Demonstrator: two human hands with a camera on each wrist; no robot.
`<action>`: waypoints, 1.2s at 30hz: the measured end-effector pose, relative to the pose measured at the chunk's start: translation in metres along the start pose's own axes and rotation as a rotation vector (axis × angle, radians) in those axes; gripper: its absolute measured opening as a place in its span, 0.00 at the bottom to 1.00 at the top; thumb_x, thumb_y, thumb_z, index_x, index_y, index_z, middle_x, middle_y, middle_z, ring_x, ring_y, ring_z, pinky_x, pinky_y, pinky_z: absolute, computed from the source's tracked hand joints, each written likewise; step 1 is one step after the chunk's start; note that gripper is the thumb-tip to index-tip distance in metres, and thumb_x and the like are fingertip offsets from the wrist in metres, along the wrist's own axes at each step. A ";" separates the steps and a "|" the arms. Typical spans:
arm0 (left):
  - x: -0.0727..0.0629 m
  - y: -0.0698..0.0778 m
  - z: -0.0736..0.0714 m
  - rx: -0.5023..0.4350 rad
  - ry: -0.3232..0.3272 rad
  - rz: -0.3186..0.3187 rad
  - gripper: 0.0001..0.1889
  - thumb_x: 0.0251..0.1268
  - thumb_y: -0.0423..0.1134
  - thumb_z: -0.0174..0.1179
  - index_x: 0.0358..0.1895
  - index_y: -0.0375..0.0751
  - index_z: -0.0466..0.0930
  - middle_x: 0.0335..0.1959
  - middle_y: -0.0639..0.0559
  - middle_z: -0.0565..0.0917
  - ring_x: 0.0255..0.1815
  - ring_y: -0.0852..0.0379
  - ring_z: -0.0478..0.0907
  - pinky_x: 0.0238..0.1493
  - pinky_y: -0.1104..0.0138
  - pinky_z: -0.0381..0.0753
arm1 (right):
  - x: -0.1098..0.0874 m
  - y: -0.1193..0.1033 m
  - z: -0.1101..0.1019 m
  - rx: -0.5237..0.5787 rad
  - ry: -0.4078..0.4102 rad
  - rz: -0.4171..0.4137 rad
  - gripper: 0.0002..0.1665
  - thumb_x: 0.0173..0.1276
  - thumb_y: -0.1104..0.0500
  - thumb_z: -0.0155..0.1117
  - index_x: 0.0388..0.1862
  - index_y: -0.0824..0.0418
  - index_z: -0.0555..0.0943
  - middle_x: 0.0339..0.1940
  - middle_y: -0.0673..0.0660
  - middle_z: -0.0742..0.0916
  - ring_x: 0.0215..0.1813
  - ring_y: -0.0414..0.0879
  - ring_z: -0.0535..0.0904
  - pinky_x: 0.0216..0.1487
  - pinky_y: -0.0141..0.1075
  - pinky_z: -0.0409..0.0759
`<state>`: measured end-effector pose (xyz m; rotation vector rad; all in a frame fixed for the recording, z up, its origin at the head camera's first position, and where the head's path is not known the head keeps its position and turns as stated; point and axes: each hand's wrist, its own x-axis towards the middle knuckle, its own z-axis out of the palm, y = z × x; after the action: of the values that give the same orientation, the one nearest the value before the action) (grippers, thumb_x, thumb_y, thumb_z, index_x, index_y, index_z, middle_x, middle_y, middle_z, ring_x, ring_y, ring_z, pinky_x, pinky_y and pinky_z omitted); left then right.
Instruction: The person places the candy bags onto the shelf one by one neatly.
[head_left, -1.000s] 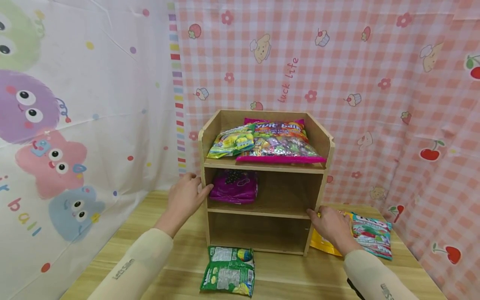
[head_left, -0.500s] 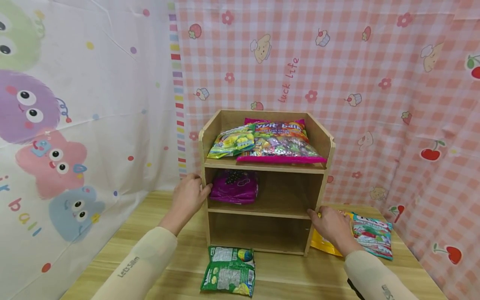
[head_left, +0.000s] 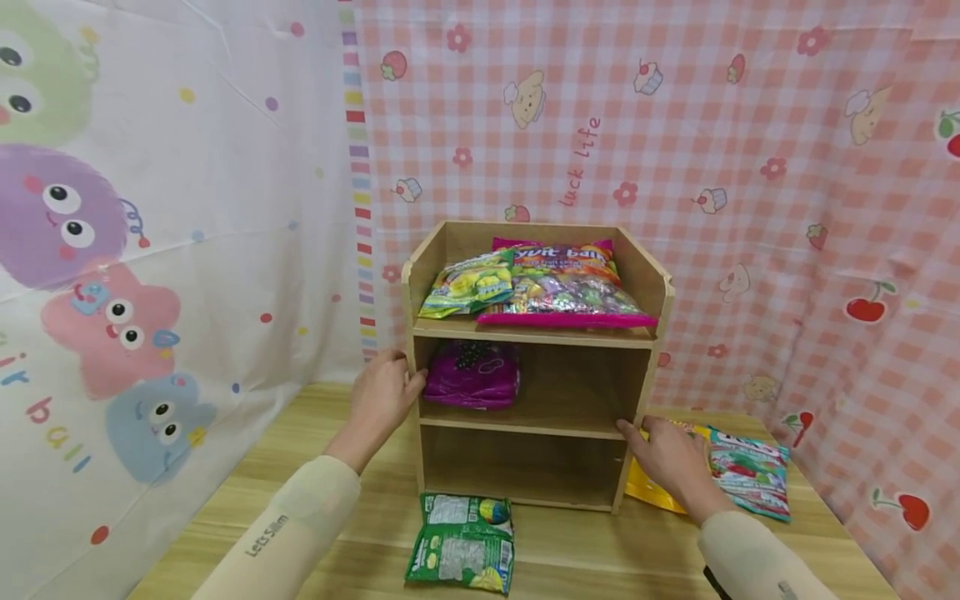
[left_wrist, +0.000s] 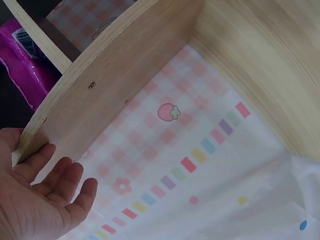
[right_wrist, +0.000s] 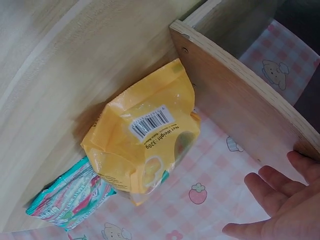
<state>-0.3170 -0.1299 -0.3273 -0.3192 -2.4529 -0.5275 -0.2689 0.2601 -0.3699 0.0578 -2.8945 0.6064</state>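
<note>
A three-level wooden shelf point(head_left: 534, 337) stands on the table. My left hand point(head_left: 381, 398) grips its left side panel, thumb at the front edge and fingers against the outside; the left wrist view shows the fingertips point(left_wrist: 89, 189) mostly spread off the panel point(left_wrist: 120, 70). Lower down, my right hand point(head_left: 675, 460) holds the right side panel point(right_wrist: 245, 95) the same way, with its thumb hidden in the right wrist view. A purple bag point(head_left: 472, 385) lies on the middle level. On top sit a large pink-edged candy bag point(head_left: 573, 287) and a yellow-green bag point(head_left: 468, 283).
A green snack bag point(head_left: 461, 546) lies on the table point(head_left: 360, 533) before the shelf. Right of the shelf are a yellow bag point(right_wrist: 145, 135) and a teal bag point(head_left: 750, 473). Patterned curtains point(head_left: 675, 108) hang behind and on both sides.
The left forearm has shifted slightly right and the left thumb reaches less far into the shelf. The head view has drifted a little. The shelf and bags stay put.
</note>
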 end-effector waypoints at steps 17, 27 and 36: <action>-0.008 -0.002 -0.002 0.001 0.016 0.036 0.21 0.65 0.42 0.62 0.17 0.32 0.77 0.51 0.33 0.82 0.52 0.35 0.79 0.51 0.47 0.79 | -0.012 0.021 0.000 0.020 -0.072 -0.028 0.51 0.72 0.26 0.40 0.68 0.68 0.73 0.65 0.71 0.77 0.64 0.72 0.70 0.59 0.73 0.59; -0.008 -0.004 -0.001 -0.007 0.028 0.030 0.20 0.65 0.42 0.62 0.18 0.32 0.79 0.51 0.35 0.82 0.51 0.37 0.80 0.48 0.47 0.80 | -0.009 0.072 -0.022 0.019 -0.141 0.087 0.56 0.70 0.23 0.31 0.73 0.68 0.65 0.61 0.77 0.77 0.51 0.72 0.78 0.42 0.61 0.77; -0.008 -0.006 -0.001 0.002 0.017 0.010 0.20 0.65 0.42 0.63 0.18 0.32 0.78 0.53 0.34 0.82 0.52 0.36 0.79 0.48 0.46 0.80 | -0.006 0.123 -0.035 -0.062 -0.178 0.205 0.62 0.69 0.21 0.27 0.70 0.76 0.65 0.62 0.81 0.72 0.57 0.79 0.70 0.48 0.68 0.71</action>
<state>-0.3120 -0.1366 -0.3334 -0.3246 -2.4337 -0.5213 -0.2662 0.3863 -0.3882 -0.2063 -3.1151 0.5709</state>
